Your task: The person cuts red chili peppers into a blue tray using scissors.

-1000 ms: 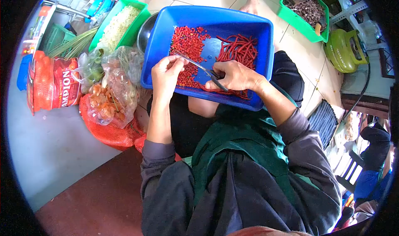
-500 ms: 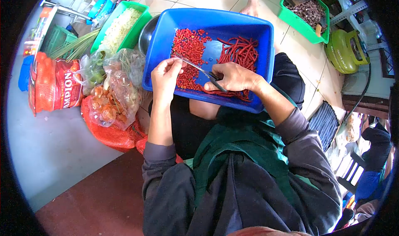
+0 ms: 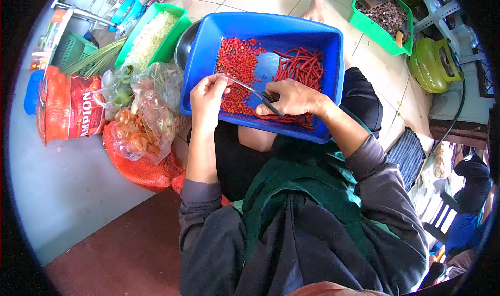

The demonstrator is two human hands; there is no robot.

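A blue plastic tub (image 3: 271,21) rests across the person's lap. In its left part lies a spread of chopped red chili pieces (image 3: 237,56); whole red chilies (image 3: 302,69) are heaped on the right, and some lie along the near edge. My right hand (image 3: 296,97) is closed around the dark handles of a pair of scissors (image 3: 245,86), whose metal blades point left. At the scissor tips, my left hand (image 3: 209,93) is pinched shut over the chopped pieces. Whatever its fingertips hold is hidden or too small to make out.
Left of the tub are a green container of pale chopped pieces (image 3: 153,38), plastic bags of vegetables (image 3: 138,124) and a red net sack (image 3: 138,165). A metal bowl (image 3: 183,46) touches the tub's side. At right stand a green crate (image 3: 403,46) and gas cylinder (image 3: 429,69).
The scissor tips have dipped slightly beside the left fingertips. Both hands stay in nearly the same place.
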